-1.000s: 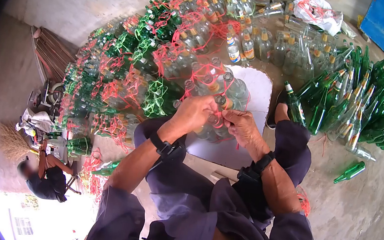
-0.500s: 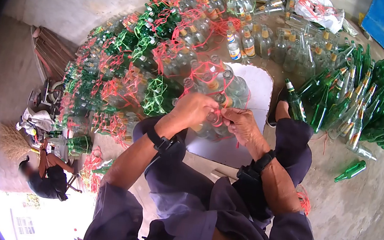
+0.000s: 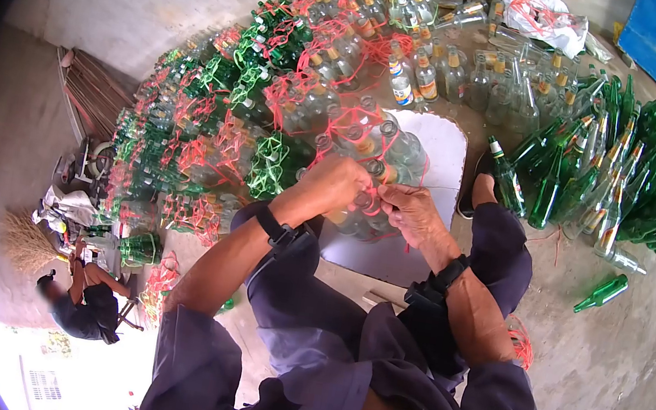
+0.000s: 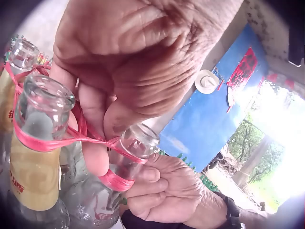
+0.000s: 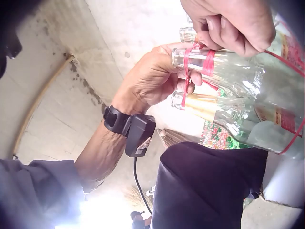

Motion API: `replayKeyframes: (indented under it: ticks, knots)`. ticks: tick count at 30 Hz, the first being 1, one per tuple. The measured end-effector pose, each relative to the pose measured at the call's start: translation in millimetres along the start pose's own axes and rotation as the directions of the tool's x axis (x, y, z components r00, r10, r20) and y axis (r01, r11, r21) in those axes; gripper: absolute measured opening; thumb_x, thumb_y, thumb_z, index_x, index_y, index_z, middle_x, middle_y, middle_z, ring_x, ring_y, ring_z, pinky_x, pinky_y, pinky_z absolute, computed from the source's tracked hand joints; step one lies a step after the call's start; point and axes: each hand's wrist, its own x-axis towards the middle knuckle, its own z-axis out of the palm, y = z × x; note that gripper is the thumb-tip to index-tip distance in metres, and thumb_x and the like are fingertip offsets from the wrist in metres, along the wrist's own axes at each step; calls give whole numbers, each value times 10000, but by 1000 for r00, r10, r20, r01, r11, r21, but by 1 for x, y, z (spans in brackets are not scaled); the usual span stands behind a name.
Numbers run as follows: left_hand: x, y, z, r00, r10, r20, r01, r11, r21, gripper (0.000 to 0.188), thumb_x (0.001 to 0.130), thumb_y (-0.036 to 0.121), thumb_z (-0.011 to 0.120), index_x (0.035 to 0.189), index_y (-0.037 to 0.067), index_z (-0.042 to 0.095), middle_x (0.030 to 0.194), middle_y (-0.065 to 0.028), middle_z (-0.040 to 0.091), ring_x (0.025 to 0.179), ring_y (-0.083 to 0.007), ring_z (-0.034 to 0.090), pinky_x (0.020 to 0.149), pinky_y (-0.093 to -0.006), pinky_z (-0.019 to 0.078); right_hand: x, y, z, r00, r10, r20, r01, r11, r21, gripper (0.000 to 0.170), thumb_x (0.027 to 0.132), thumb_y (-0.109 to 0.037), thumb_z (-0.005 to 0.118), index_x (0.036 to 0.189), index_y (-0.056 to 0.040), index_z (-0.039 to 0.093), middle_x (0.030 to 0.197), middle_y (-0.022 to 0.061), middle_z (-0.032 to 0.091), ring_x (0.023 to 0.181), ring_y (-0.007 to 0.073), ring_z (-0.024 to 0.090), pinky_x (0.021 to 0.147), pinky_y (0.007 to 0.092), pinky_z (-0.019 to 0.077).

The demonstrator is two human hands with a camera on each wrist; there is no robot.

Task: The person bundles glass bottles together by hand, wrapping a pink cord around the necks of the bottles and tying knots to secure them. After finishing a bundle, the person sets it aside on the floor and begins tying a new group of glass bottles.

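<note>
In front of me a cluster of clear glass bottles (image 3: 409, 156) stands bound with red plastic twine (image 4: 43, 143) around the necks. My left hand (image 3: 335, 185) curls its fingers around the twine between two bottle necks. At the nearest bottle neck (image 4: 138, 140), my right hand (image 3: 417, 216) pinches the twine, thumb against curled fingers. In the right wrist view, a twisted strand joins two necks, and a wider red band (image 5: 208, 63) circles one of them. Part of the twine is hidden behind the fingers.
A white board (image 3: 447, 142) lies under the cluster. Tied bundles of bottles (image 3: 187, 135) crowd the left, loose green bottles (image 3: 655, 201) the right. One green bottle (image 3: 602, 292) lies on the floor. Another person (image 3: 83, 309) sits at far left.
Both hands stay at the same bottle necks with only slight finger movement. The left forearm has swung slightly outward to the left, and the head view has shifted a little.
</note>
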Motion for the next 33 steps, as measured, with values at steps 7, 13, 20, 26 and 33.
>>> replayKeyframes:
  ticks: [7, 13, 20, 26, 33]
  knots:
    - [0, -10, 2, 873, 484, -62, -381, 755, 534, 102, 864, 18, 594, 811, -3, 679, 681, -191, 650, 677, -373, 688, 627, -450, 550, -1, 1, 3, 999, -34, -20, 34, 999, 2, 109, 925, -104, 720, 894, 0, 735, 695, -2, 602, 514, 42, 395, 456, 228, 240]
    - [-4, -11, 3, 810, 581, -86, -439, 696, 568, 89, 753, 26, 613, 828, 35, 660, 778, -137, 673, 748, -365, 675, 630, -472, 537, -10, -1, 9, 996, -83, -18, 81, 993, -84, 106, 900, -69, 678, 944, 5, 741, 719, -14, 613, 523, 21, 391, 458, 216, 232]
    - [-11, -1, -1, 808, 589, -6, -415, 575, 705, 181, 709, 42, 652, 888, 68, 659, 763, -70, 618, 714, -289, 670, 574, -414, 535, -3, 18, 2, 933, -328, -150, 249, 886, -391, 199, 865, -90, 648, 999, 34, 728, 697, 34, 645, 543, 129, 540, 521, 303, 458]
    - [-12, 7, -7, 776, 629, 52, -455, 501, 736, 160, 701, 75, 680, 857, 62, 646, 760, -65, 606, 781, -261, 674, 624, -412, 528, -10, -4, 12, 737, -644, -206, 136, 440, -888, 417, 785, -123, 690, 1198, -57, 693, 1029, 138, 701, 843, 323, 682, 775, 401, 564]
    - [0, 5, -13, 787, 613, 68, -519, 598, 612, 105, 712, 62, 674, 776, 44, 592, 718, -106, 620, 739, -307, 664, 641, -437, 515, 4, -9, 11, 653, -725, 219, 298, -20, -954, 540, 695, -42, 786, 1221, -45, 663, 1195, 120, 660, 1104, 363, 610, 954, 446, 520]
